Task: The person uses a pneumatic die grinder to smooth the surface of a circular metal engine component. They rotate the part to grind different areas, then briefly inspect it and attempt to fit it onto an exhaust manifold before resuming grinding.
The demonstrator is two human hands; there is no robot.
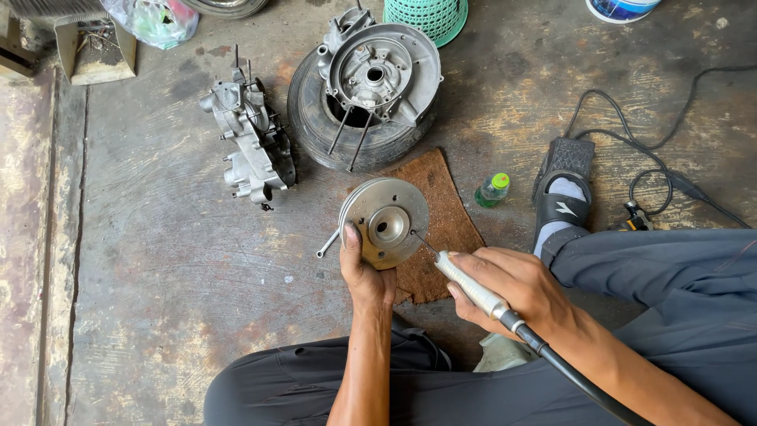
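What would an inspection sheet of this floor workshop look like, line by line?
Surface: stained concrete floor with a brown mat under the work.
Job's things: round metal disc standing on edge; pen-shaped grinding tool, its thin tip at the disc's face.
Clutter: engine casing lying on the floor, engine cover resting on a tyre, small green-capped bottle, spanner behind the disc.
Hands: left hand grips the disc's lower edge; right hand wraps the tool.
Cables: the tool's black hose runs off toward the bottom right; black cord looped by the sandalled foot.
Surroundings: green basket, plastic bag, bucket at the top edge.
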